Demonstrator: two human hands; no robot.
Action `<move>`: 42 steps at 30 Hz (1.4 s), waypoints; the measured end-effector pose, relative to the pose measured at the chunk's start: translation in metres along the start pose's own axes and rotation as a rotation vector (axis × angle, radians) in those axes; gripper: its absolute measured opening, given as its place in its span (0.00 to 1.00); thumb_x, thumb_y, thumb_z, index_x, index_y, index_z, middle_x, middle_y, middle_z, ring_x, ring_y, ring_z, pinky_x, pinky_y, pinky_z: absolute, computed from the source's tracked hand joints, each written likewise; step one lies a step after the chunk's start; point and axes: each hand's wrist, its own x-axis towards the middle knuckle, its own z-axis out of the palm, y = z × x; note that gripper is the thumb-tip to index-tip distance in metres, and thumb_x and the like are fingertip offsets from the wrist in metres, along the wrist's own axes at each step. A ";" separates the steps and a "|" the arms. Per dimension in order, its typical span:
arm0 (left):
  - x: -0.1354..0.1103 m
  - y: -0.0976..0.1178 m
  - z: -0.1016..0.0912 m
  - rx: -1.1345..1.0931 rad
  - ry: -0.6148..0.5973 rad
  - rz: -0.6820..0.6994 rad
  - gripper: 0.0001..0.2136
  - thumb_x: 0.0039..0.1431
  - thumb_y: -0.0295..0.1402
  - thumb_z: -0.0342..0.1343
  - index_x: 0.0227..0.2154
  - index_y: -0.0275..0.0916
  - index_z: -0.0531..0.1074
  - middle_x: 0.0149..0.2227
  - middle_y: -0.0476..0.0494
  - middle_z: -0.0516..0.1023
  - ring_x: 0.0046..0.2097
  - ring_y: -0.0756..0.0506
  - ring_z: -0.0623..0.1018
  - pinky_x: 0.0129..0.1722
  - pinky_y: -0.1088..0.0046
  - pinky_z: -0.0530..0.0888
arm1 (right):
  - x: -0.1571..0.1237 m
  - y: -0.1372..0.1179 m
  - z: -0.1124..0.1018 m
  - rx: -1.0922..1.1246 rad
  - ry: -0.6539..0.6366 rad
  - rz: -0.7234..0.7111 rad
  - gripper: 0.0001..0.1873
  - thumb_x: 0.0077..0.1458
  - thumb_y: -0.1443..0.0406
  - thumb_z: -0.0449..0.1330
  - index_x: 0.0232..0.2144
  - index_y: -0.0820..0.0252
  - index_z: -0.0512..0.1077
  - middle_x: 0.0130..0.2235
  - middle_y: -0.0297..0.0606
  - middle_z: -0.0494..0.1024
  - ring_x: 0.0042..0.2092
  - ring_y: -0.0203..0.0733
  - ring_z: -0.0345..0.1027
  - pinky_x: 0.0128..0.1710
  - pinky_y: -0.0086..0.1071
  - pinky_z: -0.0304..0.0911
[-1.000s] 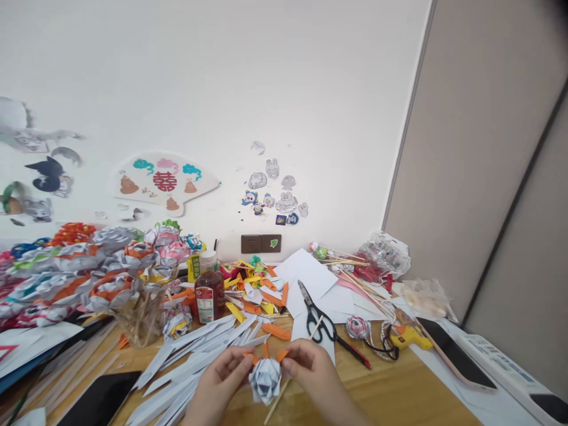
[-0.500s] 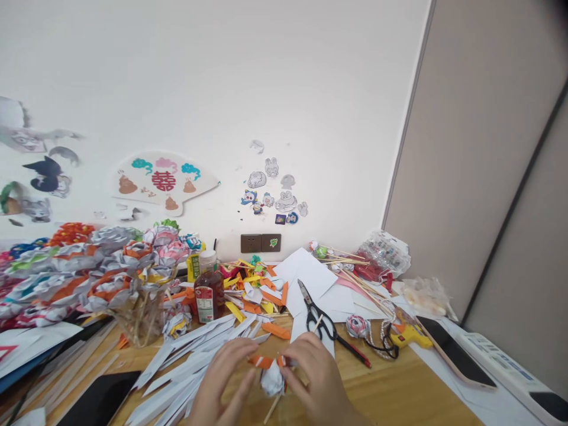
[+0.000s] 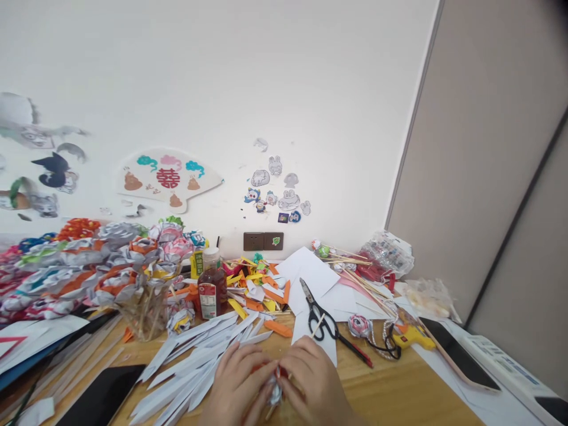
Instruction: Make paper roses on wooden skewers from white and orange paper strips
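White fan-shaped wall card [image 3: 170,179] reads “囍”; we find left hand [image 3: 242,384] and right hand [image 3: 313,378], curled nearly closed, pinching between them one white-and-orange paper flower [image 3: 275,393] (facing obscured), thin wooden stick [image 3: 318,326] slanting away rightward.

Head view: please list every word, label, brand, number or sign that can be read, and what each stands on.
"囍", in red, on the fan-shaped cutout.
Bottle label: print too small to read.
Yellow packet: characters too small to read surely.
Long white item at right: print too blurred to read.
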 end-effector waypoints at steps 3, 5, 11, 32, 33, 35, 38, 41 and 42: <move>0.003 0.001 -0.003 -0.102 -0.037 -0.034 0.12 0.56 0.28 0.56 0.42 0.48 0.73 0.38 0.47 0.82 0.44 0.43 0.77 0.54 0.63 0.63 | 0.000 0.000 0.000 0.042 0.008 0.015 0.05 0.58 0.71 0.53 0.32 0.59 0.68 0.28 0.37 0.74 0.32 0.42 0.62 0.32 0.34 0.58; 0.007 0.007 -0.008 -0.210 -0.047 -0.100 0.09 0.56 0.28 0.56 0.39 0.47 0.74 0.36 0.46 0.82 0.40 0.44 0.78 0.49 0.66 0.68 | 0.000 0.000 0.000 0.078 0.018 0.051 0.04 0.57 0.70 0.55 0.32 0.59 0.69 0.28 0.37 0.74 0.32 0.42 0.63 0.32 0.33 0.58; 0.020 0.021 -0.017 -0.455 -0.121 -0.514 0.05 0.54 0.34 0.57 0.27 0.42 0.78 0.28 0.44 0.81 0.33 0.42 0.79 0.34 0.71 0.74 | -0.006 0.003 0.004 0.189 -0.045 0.253 0.04 0.50 0.70 0.62 0.30 0.57 0.73 0.28 0.36 0.77 0.32 0.42 0.67 0.33 0.32 0.58; 0.016 0.009 0.005 -0.903 -0.520 -1.015 0.16 0.33 0.44 0.64 0.16 0.40 0.65 0.16 0.57 0.65 0.22 0.51 0.63 0.24 0.76 0.57 | -0.023 0.017 0.026 0.831 -0.415 0.947 0.15 0.35 0.59 0.69 0.17 0.62 0.68 0.19 0.29 0.69 0.23 0.33 0.60 0.22 0.25 0.51; 0.016 0.009 0.005 -0.919 -0.526 -1.016 0.17 0.32 0.45 0.65 0.16 0.40 0.65 0.16 0.56 0.66 0.22 0.51 0.63 0.24 0.76 0.57 | -0.023 0.017 0.026 0.851 -0.408 0.951 0.16 0.35 0.58 0.70 0.17 0.62 0.68 0.20 0.30 0.69 0.23 0.33 0.60 0.23 0.25 0.51; 0.017 0.008 0.003 -0.941 -0.536 -1.017 0.18 0.32 0.46 0.65 0.17 0.39 0.66 0.17 0.55 0.68 0.22 0.51 0.65 0.25 0.76 0.59 | -0.022 0.016 0.027 0.884 -0.405 0.959 0.18 0.34 0.57 0.71 0.17 0.63 0.69 0.20 0.30 0.69 0.23 0.32 0.60 0.23 0.25 0.51; 0.018 0.010 0.000 -0.932 -0.534 -1.015 0.15 0.32 0.43 0.66 0.17 0.39 0.67 0.17 0.55 0.69 0.22 0.51 0.65 0.24 0.76 0.59 | -0.020 0.013 0.027 0.931 -0.388 0.971 0.20 0.31 0.56 0.72 0.18 0.63 0.69 0.20 0.29 0.69 0.23 0.32 0.60 0.24 0.26 0.52; 0.019 0.011 -0.004 -0.890 -0.518 -1.004 0.11 0.35 0.37 0.64 0.16 0.39 0.67 0.17 0.56 0.68 0.22 0.51 0.65 0.24 0.76 0.59 | -0.019 0.011 0.027 0.959 -0.362 0.991 0.21 0.29 0.56 0.73 0.18 0.63 0.69 0.20 0.30 0.70 0.24 0.33 0.62 0.25 0.27 0.54; 0.020 0.012 -0.004 -0.878 -0.511 -1.000 0.09 0.36 0.35 0.63 0.16 0.39 0.67 0.17 0.56 0.68 0.22 0.51 0.65 0.24 0.76 0.59 | -0.019 0.011 0.028 0.961 -0.358 0.993 0.21 0.29 0.56 0.73 0.18 0.63 0.69 0.20 0.30 0.70 0.24 0.33 0.62 0.25 0.27 0.55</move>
